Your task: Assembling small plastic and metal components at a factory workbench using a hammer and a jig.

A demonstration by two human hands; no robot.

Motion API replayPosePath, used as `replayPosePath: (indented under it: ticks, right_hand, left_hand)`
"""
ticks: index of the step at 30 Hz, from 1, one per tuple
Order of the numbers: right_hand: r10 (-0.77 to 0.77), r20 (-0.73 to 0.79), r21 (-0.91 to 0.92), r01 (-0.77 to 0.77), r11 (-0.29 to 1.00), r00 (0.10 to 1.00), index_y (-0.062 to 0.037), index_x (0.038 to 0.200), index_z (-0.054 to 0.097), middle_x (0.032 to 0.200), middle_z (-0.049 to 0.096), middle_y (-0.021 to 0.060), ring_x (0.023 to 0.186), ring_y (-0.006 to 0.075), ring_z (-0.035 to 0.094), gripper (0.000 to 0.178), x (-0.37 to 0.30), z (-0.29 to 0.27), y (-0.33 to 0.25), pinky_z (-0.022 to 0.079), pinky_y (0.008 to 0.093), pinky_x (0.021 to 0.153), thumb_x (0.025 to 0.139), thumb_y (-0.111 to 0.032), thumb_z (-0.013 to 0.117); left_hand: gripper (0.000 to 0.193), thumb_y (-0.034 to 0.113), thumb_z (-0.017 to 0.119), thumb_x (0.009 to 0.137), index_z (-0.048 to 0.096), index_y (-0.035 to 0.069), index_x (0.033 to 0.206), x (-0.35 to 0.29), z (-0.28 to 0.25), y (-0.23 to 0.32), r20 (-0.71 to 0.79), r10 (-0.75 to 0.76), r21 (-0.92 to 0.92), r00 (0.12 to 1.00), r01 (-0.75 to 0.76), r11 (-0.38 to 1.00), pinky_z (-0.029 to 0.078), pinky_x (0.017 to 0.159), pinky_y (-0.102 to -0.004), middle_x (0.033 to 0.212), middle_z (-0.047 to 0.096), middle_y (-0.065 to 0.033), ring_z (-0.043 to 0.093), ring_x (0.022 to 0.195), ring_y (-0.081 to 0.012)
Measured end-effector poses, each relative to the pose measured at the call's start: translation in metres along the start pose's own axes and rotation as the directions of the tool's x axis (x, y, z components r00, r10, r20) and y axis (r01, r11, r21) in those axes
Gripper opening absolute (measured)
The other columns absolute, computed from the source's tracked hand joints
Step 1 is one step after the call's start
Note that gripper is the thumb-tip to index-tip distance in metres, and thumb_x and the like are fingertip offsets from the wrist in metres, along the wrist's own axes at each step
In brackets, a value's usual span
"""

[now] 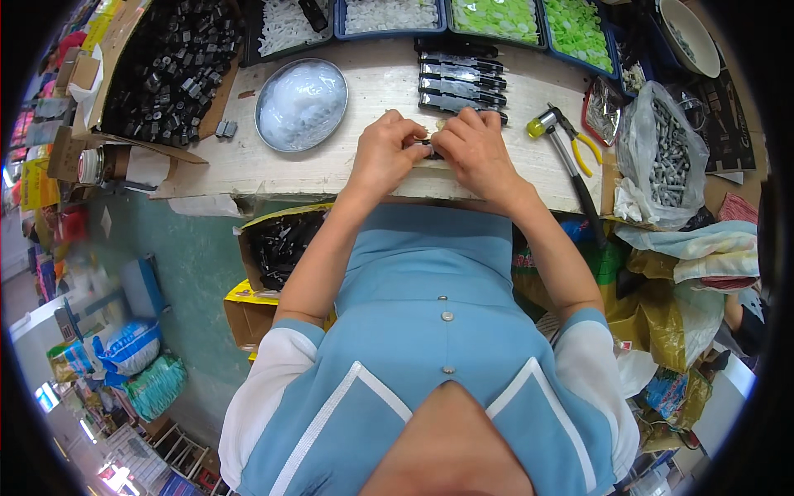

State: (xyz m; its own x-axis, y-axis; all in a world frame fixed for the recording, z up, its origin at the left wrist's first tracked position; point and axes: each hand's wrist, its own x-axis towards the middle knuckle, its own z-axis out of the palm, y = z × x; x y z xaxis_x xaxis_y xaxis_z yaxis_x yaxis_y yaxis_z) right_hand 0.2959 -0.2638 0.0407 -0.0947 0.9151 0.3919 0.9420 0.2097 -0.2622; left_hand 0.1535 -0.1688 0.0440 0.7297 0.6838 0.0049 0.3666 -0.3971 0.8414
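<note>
My left hand (387,151) and my right hand (474,154) meet at the front edge of the workbench. Both are closed, fingertips pinched together around a small black part (428,151) mostly hidden by the fingers. A pale yellowish bit shows between the hands, too small to name. Just beyond my right hand lies a row of several long black-and-silver pieces (461,80), side by side. Right of that hand rest a hammer (571,161) with a yellowish head and black grip, and pliers (584,149) with yellow handles.
A round metal dish (264,132) holds a whitish, translucent mass. Trays of white parts (391,15) and green parts (496,18) line the back. Black parts fill a carton (165,74) at left; a plastic bag of grey parts (668,157) sits at right. Below the bench, another carton (285,244) holds black pieces.
</note>
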Motion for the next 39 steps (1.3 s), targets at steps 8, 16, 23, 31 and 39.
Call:
replayPosePath:
  ticks: [8, 16, 23, 31, 39]
  right_hand:
    - [0.534, -0.148, 0.54, -0.384, 0.748, 0.832, -0.0003, 0.074, 0.059, 0.068, 0.056, 0.0038, 0.062, 0.0106, 0.05, 0.009, -0.02, -0.043, 0.038, 0.039, 0.0234, 0.059, 0.072, -0.007, 0.066]
    - [0.632, -0.192, 0.466, -0.497, 0.732, 0.751, 0.0004, 0.075, 0.058, 0.067, 0.054, 0.0037, 0.061, 0.0109, 0.049, 0.009, -0.046, -0.053, 0.058, 0.038, 0.0229, 0.057, 0.073, -0.006, 0.064]
    - [0.621, -0.228, 0.411, -0.504, 0.76, 0.75, -0.0024, 0.073, 0.059, 0.066, 0.054, 0.0065, 0.062, 0.0197, 0.05, 0.01, -0.053, -0.051, 0.058, 0.036, 0.0295, 0.062, 0.07, -0.01, 0.065]
    - [0.818, -0.023, 0.873, -0.387, 0.296, 0.575, -0.0014, 0.077, 0.057, 0.072, 0.055, -0.001, 0.067, 0.0064, 0.049, 0.008, -0.039, -0.05, 0.05, 0.039, 0.0201, 0.061, 0.077, -0.007, 0.062]
    - [0.691, 0.055, 0.95, -0.251, 0.186, 0.72, -0.0029, 0.078, 0.056, 0.072, 0.053, -0.0035, 0.067, 0.0027, 0.047, 0.011, 0.001, -0.045, 0.007, 0.037, 0.017, 0.061, 0.081, -0.012, 0.061]
  left_hand:
    - [0.016, 0.011, 0.07, 0.065, 0.062, 0.002, 0.075, 0.034, -0.01, 0.021, 0.275, -0.067, 0.285, 0.959, -0.015, 0.958, 0.046, 0.057, -0.0324, 0.068, 0.061, -0.0117, 0.058, 0.061, -0.0222]
    - [0.011, 0.012, 0.062, 0.068, 0.064, 0.006, 0.077, 0.172, 0.011, 0.05, -0.015, 0.362, 0.637, 0.932, -0.27, 0.722, 0.045, 0.064, -0.0433, 0.078, 0.06, -0.0143, 0.058, 0.074, -0.0339]
    - [0.018, 0.005, 0.058, 0.065, 0.064, -0.002, 0.08, 0.205, 0.009, 0.064, 0.225, 0.138, 0.657, 0.965, -0.254, 0.709, 0.049, 0.068, -0.0441, 0.086, 0.061, -0.0223, 0.061, 0.078, -0.036]
    - [0.013, 0.002, 0.059, 0.078, 0.06, -0.006, 0.088, 0.153, -0.01, 0.064, 0.05, 0.151, -0.596, 0.987, -0.092, 0.798, 0.047, 0.045, -0.0216, 0.073, 0.061, -0.01, 0.059, 0.058, -0.0131]
    - [0.017, -0.001, 0.06, 0.078, 0.059, -0.004, 0.094, 0.026, 0.014, 0.027, 0.289, 0.052, -0.847, 0.956, 0.229, 0.48, 0.051, 0.053, -0.0253, 0.077, 0.061, -0.01, 0.06, 0.064, -0.0148]
